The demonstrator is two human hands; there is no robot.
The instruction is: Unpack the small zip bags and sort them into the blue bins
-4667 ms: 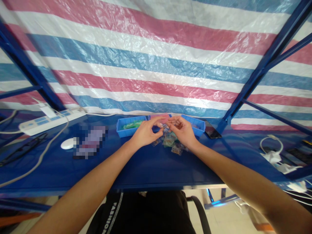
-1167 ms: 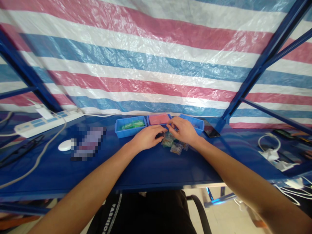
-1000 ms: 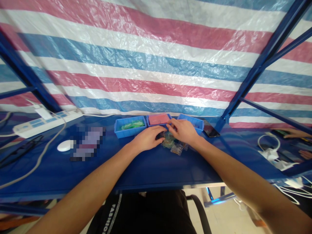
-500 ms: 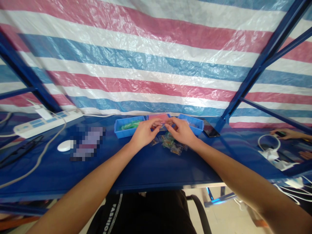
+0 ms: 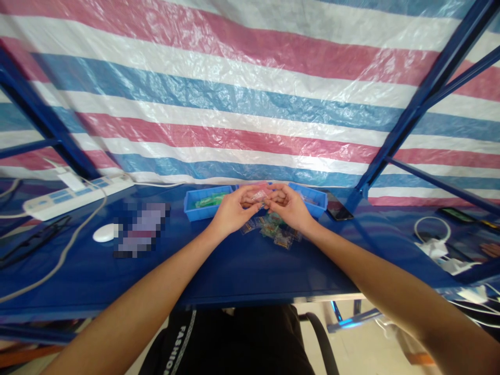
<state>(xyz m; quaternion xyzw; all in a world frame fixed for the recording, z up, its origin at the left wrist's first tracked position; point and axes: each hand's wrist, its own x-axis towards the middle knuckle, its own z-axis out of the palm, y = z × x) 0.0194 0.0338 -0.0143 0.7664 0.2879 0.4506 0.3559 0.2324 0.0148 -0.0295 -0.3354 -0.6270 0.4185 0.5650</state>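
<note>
Between my two hands is a small clear plastic bag (image 5: 259, 195), pinched by both sets of fingertips. My left hand (image 5: 234, 208) grips its left side, and my right hand (image 5: 288, 207) its right side. What the bag contains is too small to make out. Just below the hands, a pile of small clear packets (image 5: 271, 229) with green and gold-coloured bits lies on the blue table (image 5: 250, 276). Behind my left hand stands a blue bin (image 5: 195, 214) with green pieces; another blue bin (image 5: 320, 200) stands behind my right. A middle bin with pinkish contents is mostly hidden.
Left on the table are a power strip (image 5: 78, 198), a white rounded object (image 5: 104, 233), glasses (image 5: 35, 242) and a blurred-out item (image 5: 142, 232). A phone (image 5: 338, 206) lies right of the bins. Farther right are a white cable (image 5: 432, 219) and another person's hand (image 5: 490, 250).
The clear bag between my fingertips has come up into fuller view, with my fingers shifted slightly around it. At far right, the other person's upper hand has left a dark device on the table.
</note>
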